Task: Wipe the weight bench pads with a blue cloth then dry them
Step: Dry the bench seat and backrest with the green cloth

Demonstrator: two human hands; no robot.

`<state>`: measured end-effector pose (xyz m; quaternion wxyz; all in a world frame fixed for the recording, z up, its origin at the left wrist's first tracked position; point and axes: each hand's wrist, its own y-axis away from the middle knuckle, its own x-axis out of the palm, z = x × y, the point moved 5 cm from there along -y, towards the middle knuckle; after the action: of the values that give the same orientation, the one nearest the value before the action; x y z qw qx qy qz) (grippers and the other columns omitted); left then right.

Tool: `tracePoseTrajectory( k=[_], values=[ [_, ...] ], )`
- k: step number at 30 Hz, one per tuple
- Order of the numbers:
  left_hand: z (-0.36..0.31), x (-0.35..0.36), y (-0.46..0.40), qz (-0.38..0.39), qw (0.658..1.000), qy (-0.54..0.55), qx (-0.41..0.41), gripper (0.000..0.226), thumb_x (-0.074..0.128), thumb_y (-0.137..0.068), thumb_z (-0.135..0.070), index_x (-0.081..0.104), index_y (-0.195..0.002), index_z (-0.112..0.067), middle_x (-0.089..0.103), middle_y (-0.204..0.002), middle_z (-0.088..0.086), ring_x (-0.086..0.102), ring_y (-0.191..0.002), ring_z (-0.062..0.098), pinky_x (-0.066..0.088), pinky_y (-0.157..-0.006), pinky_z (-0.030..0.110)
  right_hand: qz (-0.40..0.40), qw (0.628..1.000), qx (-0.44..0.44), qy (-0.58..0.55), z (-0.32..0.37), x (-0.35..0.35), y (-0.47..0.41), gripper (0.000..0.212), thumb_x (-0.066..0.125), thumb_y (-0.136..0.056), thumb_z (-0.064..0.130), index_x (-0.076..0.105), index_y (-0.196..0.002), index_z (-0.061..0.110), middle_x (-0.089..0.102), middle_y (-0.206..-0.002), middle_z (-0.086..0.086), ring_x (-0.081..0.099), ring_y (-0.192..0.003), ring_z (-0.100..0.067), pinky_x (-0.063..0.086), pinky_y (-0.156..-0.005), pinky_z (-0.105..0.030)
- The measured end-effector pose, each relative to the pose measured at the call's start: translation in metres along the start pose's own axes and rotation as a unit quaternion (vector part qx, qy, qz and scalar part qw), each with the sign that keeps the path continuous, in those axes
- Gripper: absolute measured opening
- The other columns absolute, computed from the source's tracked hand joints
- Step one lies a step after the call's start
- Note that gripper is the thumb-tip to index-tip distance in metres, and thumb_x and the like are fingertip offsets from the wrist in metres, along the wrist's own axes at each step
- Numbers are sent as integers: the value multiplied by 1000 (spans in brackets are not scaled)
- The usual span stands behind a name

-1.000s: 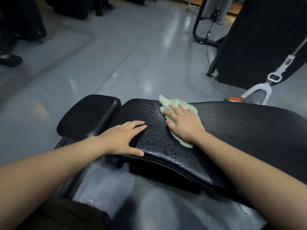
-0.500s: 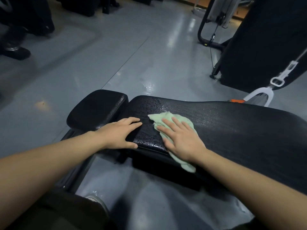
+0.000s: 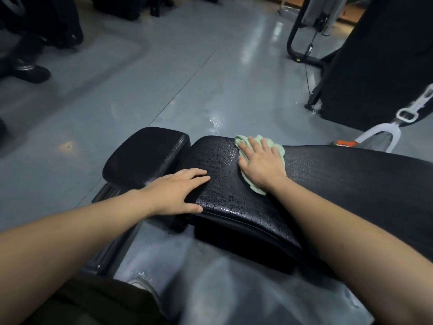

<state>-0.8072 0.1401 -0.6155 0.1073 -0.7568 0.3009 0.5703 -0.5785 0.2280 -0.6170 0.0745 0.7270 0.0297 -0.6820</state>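
Observation:
A long black back pad (image 3: pixel 339 174) of a weight bench runs across the view, its left end beaded with water drops. A smaller black seat pad (image 3: pixel 145 156) sits just left of it. My right hand (image 3: pixel 261 164) lies flat on a pale green cloth (image 3: pixel 276 146), pressing it onto the far edge of the long pad. The cloth pokes out beyond my fingers and below my wrist. Near the gap between the two pads my left hand (image 3: pixel 178 192) rests flat, fingers spread, thumb over the front rim, holding nothing.
Grey glossy floor (image 3: pixel 164 78) surrounds the bench, with a wet patch (image 3: pixel 214 120) behind it. A black machine (image 3: pixel 375 62) with a white handle strap (image 3: pixel 386 132) stands at the right. Dark shoes (image 3: pixel 30 71) and equipment are at the far left. The bench frame (image 3: pixel 110 235) runs toward me.
My right hand has slid the cloth from the pad's near edge back to its far edge. My left hand has stayed in place on the pad's left end.

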Motion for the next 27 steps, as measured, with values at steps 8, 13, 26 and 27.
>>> tracePoseTrajectory(
  k=[8, 13, 26, 27],
  values=[
    [-4, -4, -5, 38, 999, -7, -23, 83, 59, -90, -56, 19, -157, -29, 9, -161, -17, 19, -147, 8, 37, -111, 36, 40, 976, -212, -26, 41, -1, 90, 64, 16, -94, 55, 32, -154, 40, 28, -164, 5, 17, -153, -27, 20, -122, -48],
    [-4, -1, -5, 16, 1000, -11, -24, 78, 59, -91, -53, 20, -156, -35, 13, -159, -17, 21, -144, 8, 41, -107, 37, 47, 971, -229, -47, 36, -1, 81, 61, 16, -93, 58, 32, -151, 48, 25, -164, 13, 12, -155, -19, 15, -124, -44],
    [17, 3, -4, -10, 999, 37, 8, 83, 63, -85, -61, 18, -153, -47, 8, -158, -28, 12, -145, -2, 31, -113, 30, 15, 998, -60, -19, 27, 5, -58, 55, 27, -99, 49, 30, -153, 42, 30, -162, 3, 30, -146, -24, 27, -117, -48],
    [18, 4, -5, -12, 999, 37, 8, 84, 63, -84, -62, 18, -153, -47, 9, -158, -27, 11, -145, -2, 30, -114, 30, 15, 998, -56, -18, 28, 6, -61, 54, 27, -99, 49, 30, -153, 41, 31, -161, 2, 33, -145, -25, 28, -116, -47]
  ],
)
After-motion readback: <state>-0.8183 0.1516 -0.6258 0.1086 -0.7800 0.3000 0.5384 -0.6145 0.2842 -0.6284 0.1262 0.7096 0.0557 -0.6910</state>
